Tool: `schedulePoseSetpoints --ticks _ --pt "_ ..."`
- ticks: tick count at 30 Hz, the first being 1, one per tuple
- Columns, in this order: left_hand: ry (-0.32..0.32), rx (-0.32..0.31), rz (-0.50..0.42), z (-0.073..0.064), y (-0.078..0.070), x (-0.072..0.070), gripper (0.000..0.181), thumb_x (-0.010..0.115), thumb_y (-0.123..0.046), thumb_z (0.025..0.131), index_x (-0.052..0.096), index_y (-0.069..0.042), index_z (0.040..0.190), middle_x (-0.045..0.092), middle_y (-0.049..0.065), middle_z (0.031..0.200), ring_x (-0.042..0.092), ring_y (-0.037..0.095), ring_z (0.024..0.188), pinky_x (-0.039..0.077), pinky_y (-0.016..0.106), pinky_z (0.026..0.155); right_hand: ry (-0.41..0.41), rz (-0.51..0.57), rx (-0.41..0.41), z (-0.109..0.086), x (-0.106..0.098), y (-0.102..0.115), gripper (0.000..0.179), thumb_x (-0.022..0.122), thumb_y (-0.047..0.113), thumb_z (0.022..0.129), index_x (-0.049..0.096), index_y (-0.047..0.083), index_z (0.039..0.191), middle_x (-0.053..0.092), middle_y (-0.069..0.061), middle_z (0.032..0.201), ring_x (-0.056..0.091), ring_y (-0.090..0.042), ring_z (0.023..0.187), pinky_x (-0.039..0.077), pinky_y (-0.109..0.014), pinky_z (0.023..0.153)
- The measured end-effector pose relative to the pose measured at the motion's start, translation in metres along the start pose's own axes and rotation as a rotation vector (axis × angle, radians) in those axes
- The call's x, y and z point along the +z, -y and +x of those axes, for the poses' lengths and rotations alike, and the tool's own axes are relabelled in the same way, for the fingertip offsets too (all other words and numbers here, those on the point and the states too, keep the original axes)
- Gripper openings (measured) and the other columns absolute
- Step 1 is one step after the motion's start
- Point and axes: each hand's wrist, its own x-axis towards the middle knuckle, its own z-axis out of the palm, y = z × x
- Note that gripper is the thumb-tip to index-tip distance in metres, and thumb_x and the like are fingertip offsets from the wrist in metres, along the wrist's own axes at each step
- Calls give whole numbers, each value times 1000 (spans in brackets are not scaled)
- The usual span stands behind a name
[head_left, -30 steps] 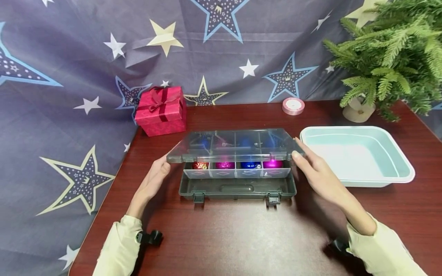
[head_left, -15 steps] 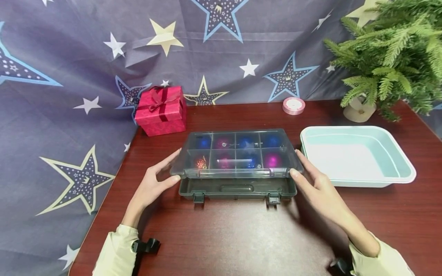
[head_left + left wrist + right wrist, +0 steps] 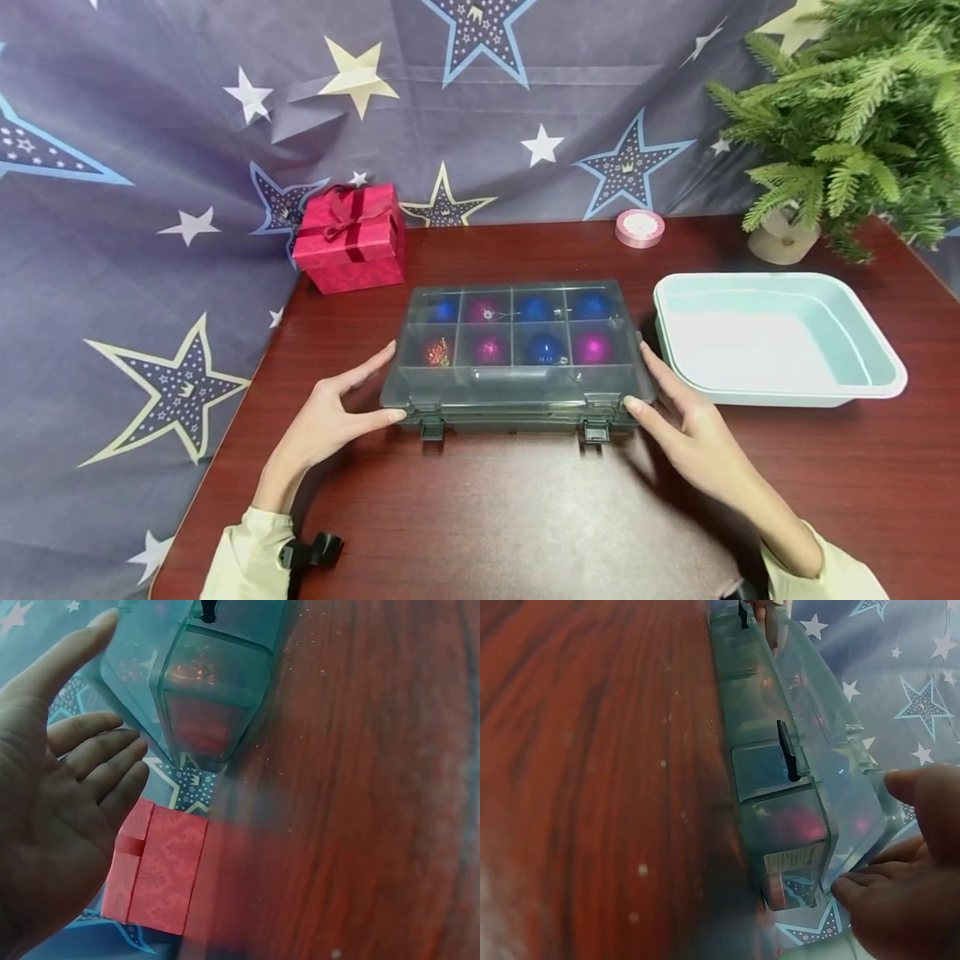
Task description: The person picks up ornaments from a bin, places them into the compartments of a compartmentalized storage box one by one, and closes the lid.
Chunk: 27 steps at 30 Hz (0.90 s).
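A clear-lidded compartment box (image 3: 517, 354) lies on the table, with blue, pink and red Christmas baubles (image 3: 594, 348) showing through the lid (image 3: 480, 387). The lid is lowered almost onto the base, and in the wrist views a gap shows between them. Both front latches (image 3: 596, 432) hang down unfastened. At the left side my left hand (image 3: 326, 421) has its thumb tip at the lid's front corner and its fingers straight alongside. My right hand (image 3: 693, 429) holds the lid's right front corner, thumb (image 3: 904, 784) on one side and fingertips at its edge.
A pale blue tray (image 3: 862, 392) stands right of the box, close to the right hand. Behind are a red gift box (image 3: 352, 237), a pink ribbon roll (image 3: 640, 229) and an artificial fir tree (image 3: 847, 133). Starry fabric (image 3: 480, 117) hangs at the table's back edge.
The lid has swung down towards me onto the base, covering its front section. Both hands have come down with it, the left thumb spreading towards the front corner.
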Motion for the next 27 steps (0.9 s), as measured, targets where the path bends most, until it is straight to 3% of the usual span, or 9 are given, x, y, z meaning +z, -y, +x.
schedulePoseSetpoints --ticks 3,7,19,27 --pt "6 16 29 -1 0 2 82 88 -26 86 47 -31 157 48 -11 155 40 13 146 33 19 112 9 -19 5 -1 -1 -1 69 63 4 104 27 2 163 30 -21 164 46 -37 136 42 -17 102" --pt "1 41 61 -2 1 4 83 90 -26 85 48 -28 157 48 -10 155 42 14 144 31 15 112 25 -20 19 -2 -2 -2 70 66 5 102 29 0 162 28 -22 164 44 -41 136 41 -18 101" --pt "-6 74 198 -5 1 7 81 88 -34 85 50 -24 156 45 -7 159 44 17 143 31 16 111 41 -45 44 -3 -2 -4 73 68 9 102 28 2 162 26 -21 165 35 -40 143 37 -16 103" --pt "-4 74 229 -6 3 8 82 87 -38 86 49 -25 157 43 -8 159 44 17 143 30 15 111 29 -96 34 -5 -1 -6 72 68 11 102 29 2 162 27 -19 166 30 -33 147 33 -11 105"
